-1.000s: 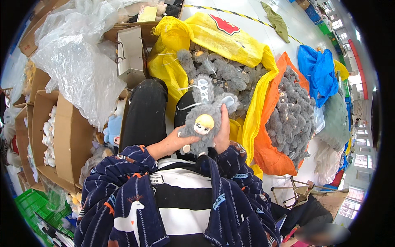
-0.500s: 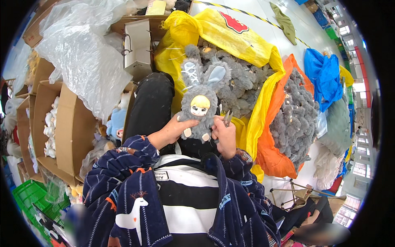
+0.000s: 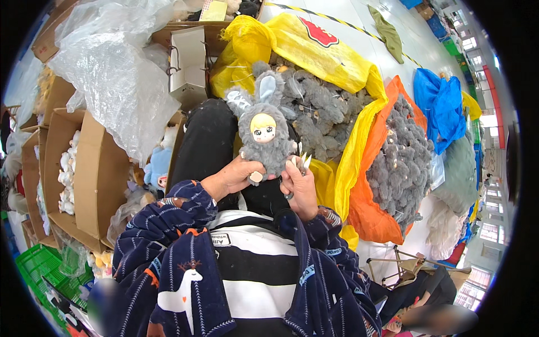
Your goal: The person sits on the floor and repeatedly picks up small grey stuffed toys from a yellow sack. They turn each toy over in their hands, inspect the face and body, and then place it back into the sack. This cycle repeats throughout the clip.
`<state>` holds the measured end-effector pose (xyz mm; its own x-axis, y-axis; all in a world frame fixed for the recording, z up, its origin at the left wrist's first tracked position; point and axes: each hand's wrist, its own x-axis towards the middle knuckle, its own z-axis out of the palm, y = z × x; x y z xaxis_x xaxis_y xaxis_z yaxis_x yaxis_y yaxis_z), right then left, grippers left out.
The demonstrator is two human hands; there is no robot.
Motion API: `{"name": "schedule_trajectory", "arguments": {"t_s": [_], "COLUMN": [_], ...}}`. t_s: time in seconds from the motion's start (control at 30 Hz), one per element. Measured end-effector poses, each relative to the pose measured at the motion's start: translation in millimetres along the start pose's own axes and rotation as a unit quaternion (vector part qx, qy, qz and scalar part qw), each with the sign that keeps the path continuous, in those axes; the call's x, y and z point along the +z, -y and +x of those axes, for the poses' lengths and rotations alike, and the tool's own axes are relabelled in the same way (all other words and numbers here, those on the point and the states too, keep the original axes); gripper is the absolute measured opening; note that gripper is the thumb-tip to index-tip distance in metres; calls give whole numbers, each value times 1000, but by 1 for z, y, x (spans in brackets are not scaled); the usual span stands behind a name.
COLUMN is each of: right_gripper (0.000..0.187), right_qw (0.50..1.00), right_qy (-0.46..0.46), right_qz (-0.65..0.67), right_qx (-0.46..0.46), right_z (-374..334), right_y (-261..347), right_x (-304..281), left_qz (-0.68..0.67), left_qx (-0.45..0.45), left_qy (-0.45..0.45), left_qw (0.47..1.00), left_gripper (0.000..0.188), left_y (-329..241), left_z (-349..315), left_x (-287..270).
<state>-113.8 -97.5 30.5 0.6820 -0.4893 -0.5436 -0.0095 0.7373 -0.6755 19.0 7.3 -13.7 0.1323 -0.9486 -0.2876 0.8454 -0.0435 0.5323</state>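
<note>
A grey furry plush doll [image 3: 270,153] with long rabbit ears, yellow hair and a pale face is held up over my lap, face toward me. My left hand [image 3: 234,175] is closed around its lower body at one foot. Beside the doll's other side, my right hand [image 3: 300,188] is closed on small scissors [image 3: 306,161], whose blades stick out above the fingers. Its fingertips are at the doll's lower edge; whether they also pinch the fur is hard to tell.
Ahead, a yellow sack [image 3: 359,151] holds a heap of grey plush toys [image 3: 331,121]. An orange sack [image 3: 359,205] with more sits to its right. Cardboard boxes [image 3: 92,174] with toys, plastic sheeting [image 3: 115,73] and a green crate [image 3: 42,264] are on the left.
The doll has tilted and shifted slightly left, its ears now leaning left. My left hand grips lower, near the foot. My right hand has turned a little, with the scissors still in it.
</note>
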Motion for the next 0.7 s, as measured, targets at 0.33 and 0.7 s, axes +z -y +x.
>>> {"name": "schedule_trajectory", "arguments": {"t_s": [0.33,0.7], "right_gripper": [20,49], "right_qw": [557,979], "right_qy": [157,-42], "right_qz": [-691,-201], "right_qx": [-433,-13], "right_z": [3,-15], "right_y": [-16,4], "right_x": [-20,0], "left_qz": [-104,87], "left_qx": [121,151], "left_qy": [-103,-54], "left_qw": [982,983], "left_gripper": [44,54], "left_y": [-22,-12], "left_z": [2,6], "left_x": [10,13]}}
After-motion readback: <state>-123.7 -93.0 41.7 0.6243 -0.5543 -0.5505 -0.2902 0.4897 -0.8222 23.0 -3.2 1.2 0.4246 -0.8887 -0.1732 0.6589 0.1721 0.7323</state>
